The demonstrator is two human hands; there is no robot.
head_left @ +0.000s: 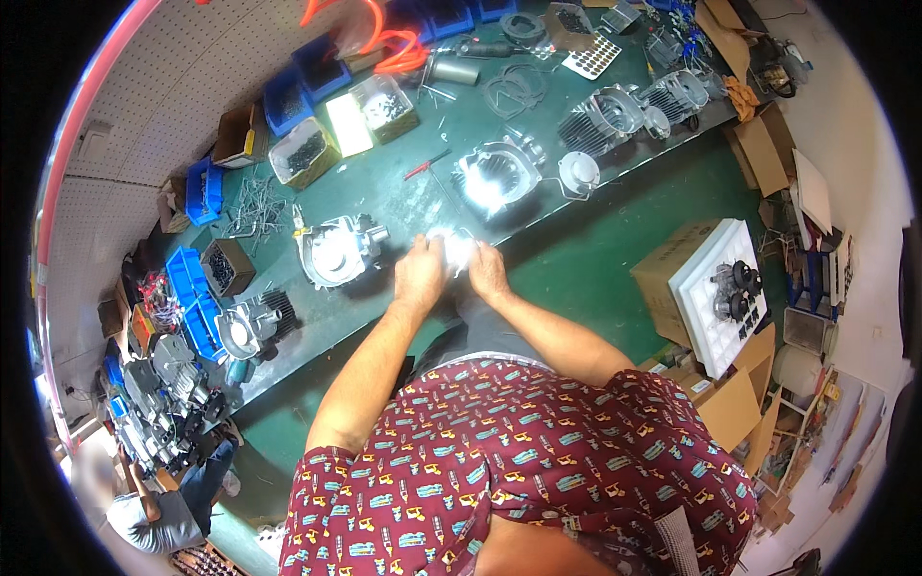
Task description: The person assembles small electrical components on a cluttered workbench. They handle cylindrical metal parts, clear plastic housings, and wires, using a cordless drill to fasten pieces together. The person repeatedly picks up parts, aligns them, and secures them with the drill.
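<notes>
At the far left of the green workbench sit blue bins and a finned engine part; just right of them lies a pale metal casing, close to the left hand but apart from it. Between both hands, at the bench's front edge, is a small shiny metal part, washed out by glare so its shape is hard to read. It looks like cast or machined metal: stiff, fairly light for its size, probably smooth and a little slippery, with edges that could bite. My judgement is that it is best held at its outer rim, one hand on each side. The left hand's fingers are curled closed around the part's left side, gripping it. The right hand has its fingers bent in against the part's right side; whether they clamp it or only steady it I cannot tell. Further right on the bench lies a larger bright engine cover, and off the bench a cardboard box with a white tray
</notes>
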